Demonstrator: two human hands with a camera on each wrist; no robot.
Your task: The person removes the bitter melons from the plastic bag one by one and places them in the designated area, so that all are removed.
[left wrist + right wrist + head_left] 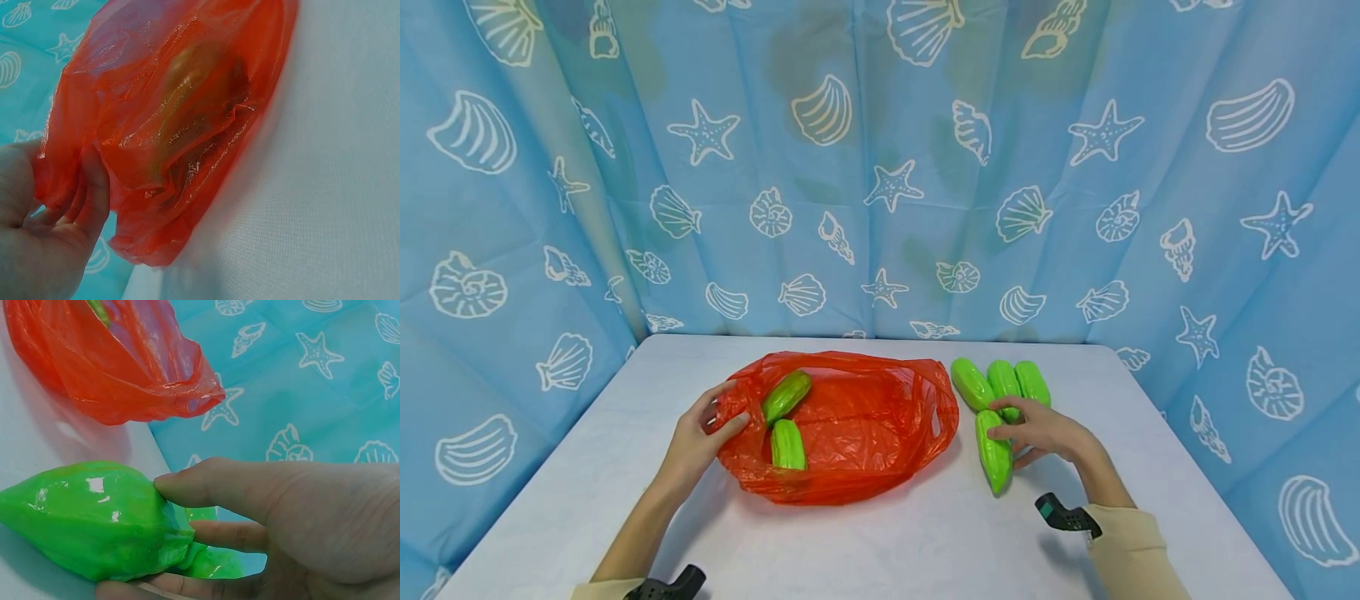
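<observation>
A red plastic bag lies spread with its mouth facing up. Two green toy vegetables are inside it, a longer one and a shorter one. My left hand pinches the bag's left rim, thumb inside and fingers outside. To the right of the bag, my right hand grips a glossy green toy vegetable with a pointed end. The thumb is on one side and fingers are on the other, around its blunt end. The pointed tip faces the table's front.
Three more green toy vegetables lie behind the right hand: one close to the bag's right end, one in the middle and one at the right. A white table bears everything, with a blue shell-patterned curtain behind.
</observation>
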